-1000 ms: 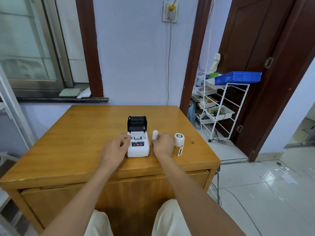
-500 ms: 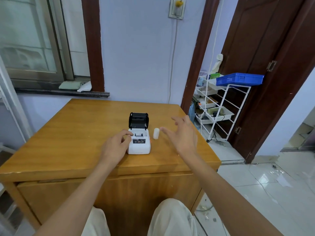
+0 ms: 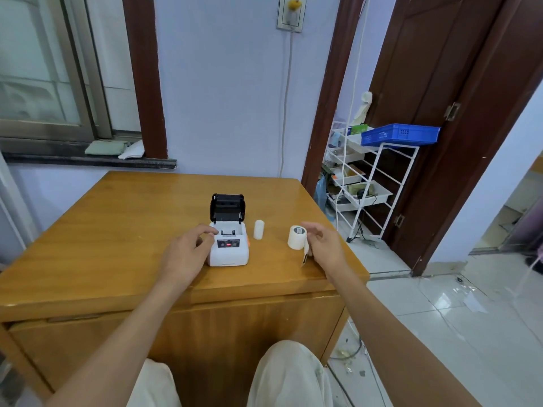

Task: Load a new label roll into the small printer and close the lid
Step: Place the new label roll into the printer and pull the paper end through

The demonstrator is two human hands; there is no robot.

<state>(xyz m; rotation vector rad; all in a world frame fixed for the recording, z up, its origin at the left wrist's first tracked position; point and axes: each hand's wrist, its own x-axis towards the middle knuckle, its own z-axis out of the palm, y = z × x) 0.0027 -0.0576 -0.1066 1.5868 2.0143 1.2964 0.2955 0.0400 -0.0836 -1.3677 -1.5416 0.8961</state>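
Observation:
The small white printer [image 3: 229,250] sits mid-table with its black lid [image 3: 227,206] standing open at the back. My left hand [image 3: 188,254] grips the printer's left side, fingertips on its top edge. A thin white spent core [image 3: 258,229] stands just right of the printer. Further right is the new white label roll [image 3: 296,237], a loose tail hanging from it. My right hand [image 3: 326,245] curls around the roll's right side, thumb and fingers pinching it at the tail. I cannot tell if the roll is off the table.
The wooden table [image 3: 117,230] ends just right of my right hand. Beyond that edge stands a white wire rack [image 3: 370,183] with a blue basket [image 3: 401,134], next to a dark door. A cable hangs from the wall socket [image 3: 289,13].
My right hand left the thin white core beside the printer, swung right over the table and closed on the label roll. The left hand stayed on the printer.

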